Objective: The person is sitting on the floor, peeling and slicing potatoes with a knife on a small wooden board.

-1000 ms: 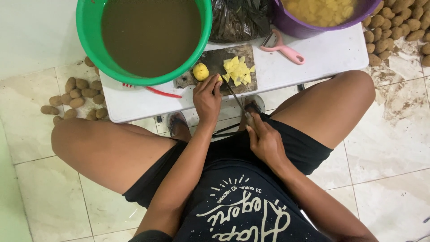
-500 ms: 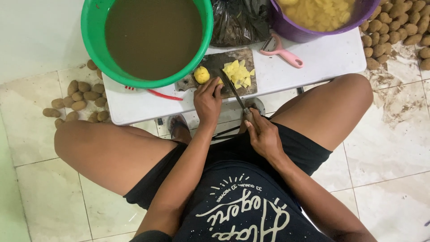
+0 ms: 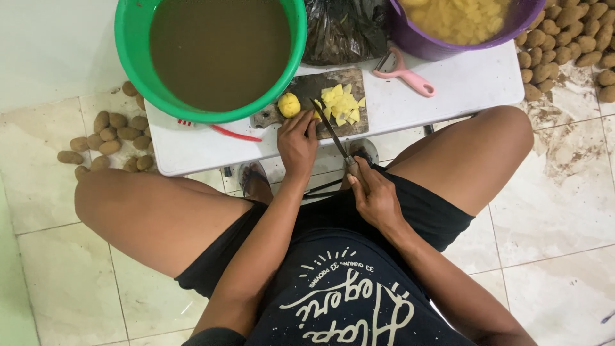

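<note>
White table [image 3: 474, 83] on tiled floor [image 3: 564, 211]; right hand [image 3: 378, 198] grips knife [image 3: 333, 134], left hand [image 3: 298, 144] rests open.

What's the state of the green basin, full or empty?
Nearly full. The green basin stands upright on the white table, with murky brown water reaching close to its rim.

Layout of the low table, seen from above.
The cutting board [image 3: 306, 102] lay at the table's [image 3: 461, 90] centre, with a basin of water [image 3: 211, 54] at 10 o'clock, a bag [image 3: 344, 29] at 12, a tub of pieces [image 3: 461, 22] at 2 and a peeler [image 3: 403, 72] at 3; loose tubers [image 3: 106, 138] lay on the floor at 9.
</note>
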